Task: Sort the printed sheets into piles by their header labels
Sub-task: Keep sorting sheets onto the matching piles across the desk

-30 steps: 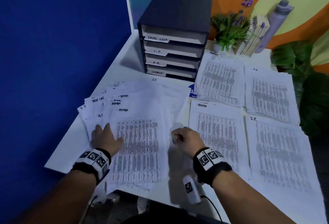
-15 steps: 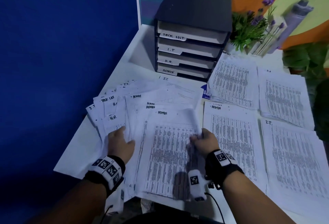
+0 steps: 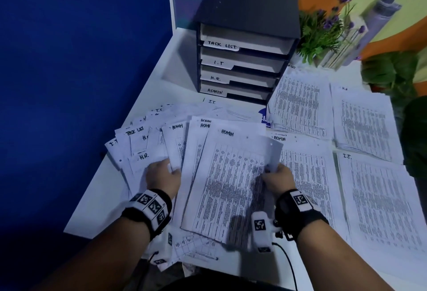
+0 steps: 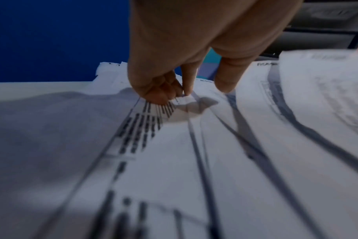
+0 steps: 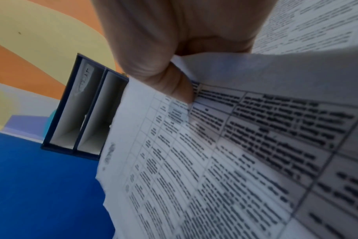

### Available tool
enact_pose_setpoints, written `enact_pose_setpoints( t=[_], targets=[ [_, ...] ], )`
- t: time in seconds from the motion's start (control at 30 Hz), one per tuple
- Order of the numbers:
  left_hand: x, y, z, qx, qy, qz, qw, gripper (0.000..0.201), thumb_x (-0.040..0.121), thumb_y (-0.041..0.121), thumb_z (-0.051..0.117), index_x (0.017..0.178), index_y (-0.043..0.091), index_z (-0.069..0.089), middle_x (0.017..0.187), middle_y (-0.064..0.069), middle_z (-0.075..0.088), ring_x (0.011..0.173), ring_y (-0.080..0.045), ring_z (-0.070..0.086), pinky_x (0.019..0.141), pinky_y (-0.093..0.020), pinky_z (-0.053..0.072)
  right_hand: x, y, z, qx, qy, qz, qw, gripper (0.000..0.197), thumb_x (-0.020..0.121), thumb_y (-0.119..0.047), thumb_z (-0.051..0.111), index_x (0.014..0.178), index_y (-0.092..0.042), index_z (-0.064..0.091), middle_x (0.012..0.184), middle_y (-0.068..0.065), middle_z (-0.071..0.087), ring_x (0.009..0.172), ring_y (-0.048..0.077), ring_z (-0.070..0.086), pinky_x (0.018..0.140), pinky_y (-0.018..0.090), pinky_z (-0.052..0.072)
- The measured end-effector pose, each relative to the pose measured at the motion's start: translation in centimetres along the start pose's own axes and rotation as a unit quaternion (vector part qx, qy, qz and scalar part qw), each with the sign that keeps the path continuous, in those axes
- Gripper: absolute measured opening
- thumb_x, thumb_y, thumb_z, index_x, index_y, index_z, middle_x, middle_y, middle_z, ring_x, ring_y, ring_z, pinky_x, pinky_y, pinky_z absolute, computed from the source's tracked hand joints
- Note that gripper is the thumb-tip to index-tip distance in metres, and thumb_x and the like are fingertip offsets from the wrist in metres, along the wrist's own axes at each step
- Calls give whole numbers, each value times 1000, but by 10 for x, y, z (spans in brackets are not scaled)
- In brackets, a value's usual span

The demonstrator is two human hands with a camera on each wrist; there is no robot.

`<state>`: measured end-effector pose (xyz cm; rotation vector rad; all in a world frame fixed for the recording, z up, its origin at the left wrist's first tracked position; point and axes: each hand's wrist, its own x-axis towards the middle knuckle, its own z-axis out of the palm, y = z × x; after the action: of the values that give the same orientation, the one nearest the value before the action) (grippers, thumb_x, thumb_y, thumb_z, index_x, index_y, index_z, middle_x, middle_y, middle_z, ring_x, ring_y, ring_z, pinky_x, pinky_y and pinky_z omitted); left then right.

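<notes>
One ADMIN sheet (image 3: 227, 182) now lifted, right hand (image 3: 276, 178) pinching edge.

The white counter (image 3: 97, 200) bears a black four-tray organizer (image 3: 245, 36), a potted plant (image 3: 316, 34), fanned sheets (image 3: 161, 133) and four paper piles (image 3: 300, 105).

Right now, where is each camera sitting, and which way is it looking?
Head: on the person's head, looking forward and down at the white table, dark four-drawer paper organiser and printed sheets; both forearms, left hand and right hand show.
Left wrist: on the left wrist, looking along curled fingers pinching the fanned unsorted sheets.
Right wrist: on the right wrist, looking along the thumb gripping the lifted ADMIN-headed sheet.
Shared: all three catch the organiser.
</notes>
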<state>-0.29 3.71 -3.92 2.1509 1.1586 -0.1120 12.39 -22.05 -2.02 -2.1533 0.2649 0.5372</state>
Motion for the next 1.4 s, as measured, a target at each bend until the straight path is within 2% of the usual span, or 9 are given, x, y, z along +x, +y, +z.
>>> enact_pose_setpoints(
  t=[0.1, 0.23, 0.47, 0.7, 0.83, 0.97, 1.03, 1.27, 1.4],
  targets=[
    [11, 3, 0, 90, 10, -12, 996, 68, 84, 57, 58, 139, 19, 46, 146, -11, 39, 136, -32, 32, 113, -46, 29, 10, -7, -10, 41, 11, 34, 999, 21, 73, 10, 64, 72, -9, 57, 73, 16, 62, 66, 27, 61, 68, 39, 54],
    [11, 11, 1, 110, 0, 8, 994, 72, 75, 53, 73, 135, 23, 45, 145, -5, 30, 135, -32, 28, 110, -49, 32, 18, -7, -20, 85, 14, 47, 995, 13, 68, 4, 72, 78, 0, 65, 73, 20, 67, 69, 35, 68, 75, 52, 58],
    [-8, 3, -1, -109, 49, 48, 992, 24, 94, 10, 58, 118, 9, 58, 118, -9, 58, 102, -23, 52, 84, -26, 38, 16, 7, -25, 108, -37, 34, 993, 14, 78, -9, 75, 84, -4, 63, 69, 11, 64, 61, 25, 61, 68, 46, 56],
    [-20, 9, 3, -278, -95, 62, 954, 24, 93, 14, 59, 111, 30, 62, 112, 7, 70, 105, -14, 64, 94, -37, 50, 11, 11, -12, 143, -89, -14, 986, 17, 84, -7, 70, 95, -17, 63, 73, 2, 63, 63, 17, 56, 63, 33, 47],
    [-22, 21, 6, -232, -53, 54, 970, 21, 100, 22, 49, 80, 20, 54, 74, 2, 56, 68, -13, 50, 69, -25, 40, 11, 8, -9, 97, -48, -29, 994, 16, 83, -2, 66, 88, -17, 62, 78, 7, 65, 69, 22, 58, 71, 40, 53],
    [-23, 27, 5, -248, -99, 18, 963, 29, 98, 34, 54, 120, 16, 56, 108, 1, 62, 105, -20, 59, 96, -37, 48, 1, 1, -7, 123, -39, -30, 991, 20, 85, 3, 62, 87, -17, 60, 76, 10, 61, 65, 23, 56, 65, 37, 53],
    [-24, 31, 6, -218, -114, 30, 969, 38, 94, 23, 60, 130, 17, 48, 117, 2, 62, 109, -20, 60, 93, -34, 47, -9, -6, -3, 144, -48, -48, 987, 21, 86, 4, 59, 96, -14, 60, 72, 10, 58, 65, 21, 53, 57, 28, 48],
    [-26, 82, -39, -317, 25, 153, 935, 30, 97, 5, 45, 123, 19, 46, 124, 1, 59, 116, -19, 55, 100, -34, 43, -40, -69, -25, 235, -13, -205, 950, 35, 92, -10, 59, 119, -28, 48, 98, -2, 67, 81, 16, 64, 69, 34, 55],
    [-41, 97, -63, -408, 80, 251, 874, 17, 103, 21, 43, 88, 18, 38, 71, 3, 43, 59, -10, 42, 53, -22, 38, -65, -92, -33, 292, -12, -311, 904, 47, 92, -16, 61, 131, -25, 36, 121, 0, 61, 102, 8, 62, 79, 19, 51]
  ],
)
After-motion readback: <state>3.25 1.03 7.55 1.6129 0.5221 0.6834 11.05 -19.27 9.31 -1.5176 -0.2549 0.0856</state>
